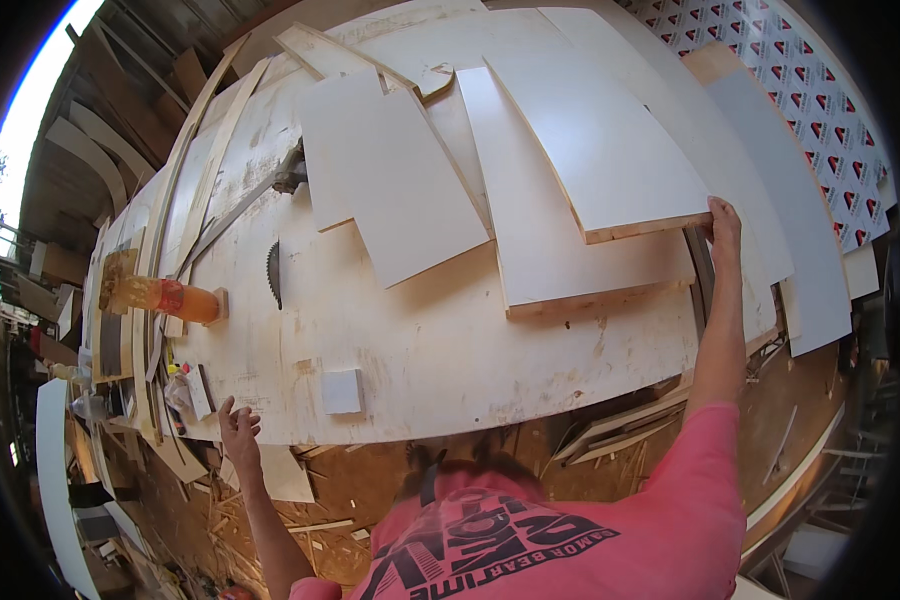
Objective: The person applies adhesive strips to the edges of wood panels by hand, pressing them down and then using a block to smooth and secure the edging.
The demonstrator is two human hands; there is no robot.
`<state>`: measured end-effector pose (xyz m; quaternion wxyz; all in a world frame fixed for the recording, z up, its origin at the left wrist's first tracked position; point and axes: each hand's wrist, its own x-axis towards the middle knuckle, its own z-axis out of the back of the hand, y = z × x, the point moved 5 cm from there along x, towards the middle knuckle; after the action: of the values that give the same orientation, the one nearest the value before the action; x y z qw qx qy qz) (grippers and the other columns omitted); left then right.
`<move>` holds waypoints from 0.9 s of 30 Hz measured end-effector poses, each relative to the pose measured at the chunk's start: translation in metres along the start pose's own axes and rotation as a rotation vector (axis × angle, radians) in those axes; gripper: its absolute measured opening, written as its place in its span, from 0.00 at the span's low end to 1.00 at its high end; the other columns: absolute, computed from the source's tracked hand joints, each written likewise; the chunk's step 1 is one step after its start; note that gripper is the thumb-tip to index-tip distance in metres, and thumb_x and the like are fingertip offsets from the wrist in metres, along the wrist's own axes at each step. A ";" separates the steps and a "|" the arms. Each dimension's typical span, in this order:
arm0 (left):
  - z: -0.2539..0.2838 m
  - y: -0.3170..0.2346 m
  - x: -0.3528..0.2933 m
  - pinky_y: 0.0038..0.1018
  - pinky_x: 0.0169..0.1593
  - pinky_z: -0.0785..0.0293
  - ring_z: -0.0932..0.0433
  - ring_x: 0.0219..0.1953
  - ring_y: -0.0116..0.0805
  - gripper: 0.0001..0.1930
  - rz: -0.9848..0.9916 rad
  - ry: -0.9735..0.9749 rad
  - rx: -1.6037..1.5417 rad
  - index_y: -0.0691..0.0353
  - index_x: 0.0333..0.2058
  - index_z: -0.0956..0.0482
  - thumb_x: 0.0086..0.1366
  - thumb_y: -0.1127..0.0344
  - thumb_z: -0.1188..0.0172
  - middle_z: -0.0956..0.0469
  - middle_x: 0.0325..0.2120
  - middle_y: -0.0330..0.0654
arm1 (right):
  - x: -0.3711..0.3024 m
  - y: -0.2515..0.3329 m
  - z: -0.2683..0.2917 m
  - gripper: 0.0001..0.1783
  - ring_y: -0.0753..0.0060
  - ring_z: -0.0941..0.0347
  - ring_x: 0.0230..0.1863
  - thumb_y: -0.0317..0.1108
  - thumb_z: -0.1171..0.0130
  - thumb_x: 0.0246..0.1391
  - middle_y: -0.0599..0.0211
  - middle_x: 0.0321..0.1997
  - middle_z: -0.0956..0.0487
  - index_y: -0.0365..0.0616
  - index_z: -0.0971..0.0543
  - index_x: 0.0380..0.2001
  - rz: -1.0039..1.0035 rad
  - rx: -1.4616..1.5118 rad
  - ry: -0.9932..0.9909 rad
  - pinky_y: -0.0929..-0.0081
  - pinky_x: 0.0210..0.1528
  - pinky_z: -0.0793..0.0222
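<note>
My right hand (725,225) has its fingers closed on the near right corner of a white board (600,140). That board lies tilted across another white board (570,262), whose near edge shows bare wood. My left hand (241,433) is off the near left edge of the worktable (440,385), fingers apart and holding nothing. Between the hands, a small white block (342,391) lies near the table's front edge. Left of the boards, a toothed circular saw blade (274,275) stands up through the tabletop.
More white panels (395,175) lie left of the held board. An orange bottle (185,300) lies at the left, beside long wooden strips (150,250). A pattern-printed sheet (800,110) is at the far right. Offcuts (620,430) litter the floor below the table.
</note>
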<state>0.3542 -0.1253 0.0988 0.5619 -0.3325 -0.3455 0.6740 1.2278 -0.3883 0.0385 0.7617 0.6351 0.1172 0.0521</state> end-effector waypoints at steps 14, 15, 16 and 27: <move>-0.211 -0.092 -0.102 0.37 0.59 0.36 0.34 0.58 0.48 0.23 -0.624 0.667 0.240 0.58 0.55 0.31 0.63 0.59 0.42 0.31 0.52 0.51 | -0.229 0.018 -0.057 0.08 0.74 0.26 0.31 0.32 0.42 0.55 0.68 0.35 0.25 0.45 0.28 0.37 -0.260 0.491 0.464 0.71 0.35 0.22; -0.200 -0.067 -0.091 0.43 0.62 0.43 0.43 0.63 0.52 0.26 -0.655 0.595 0.324 0.54 0.55 0.31 0.59 0.59 0.38 0.37 0.57 0.51 | -0.248 0.019 -0.052 0.08 0.73 0.25 0.31 0.32 0.43 0.55 0.68 0.36 0.24 0.44 0.28 0.38 -0.273 0.529 0.482 0.70 0.37 0.22; -0.186 -0.053 -0.085 0.46 0.63 0.46 0.46 0.64 0.53 0.26 -0.698 0.531 0.445 0.53 0.55 0.31 0.58 0.57 0.38 0.39 0.59 0.51 | -0.268 0.016 -0.044 0.10 0.72 0.25 0.36 0.31 0.44 0.56 0.67 0.38 0.24 0.43 0.28 0.40 -0.292 0.548 0.557 0.68 0.40 0.22; -0.139 0.026 -0.025 0.47 0.62 0.44 0.48 0.65 0.57 0.27 -0.845 0.570 0.461 0.53 0.54 0.31 0.54 0.61 0.37 0.43 0.60 0.56 | -0.452 -0.024 -0.098 0.24 0.69 0.30 0.49 0.34 0.39 0.51 0.67 0.47 0.27 0.43 0.31 0.51 -0.287 0.501 0.198 0.67 0.46 0.29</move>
<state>0.4603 -0.1409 0.0030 0.9126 -0.2027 -0.1268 0.3315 0.7650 -0.4026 0.0492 0.5657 0.7720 0.2888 -0.0250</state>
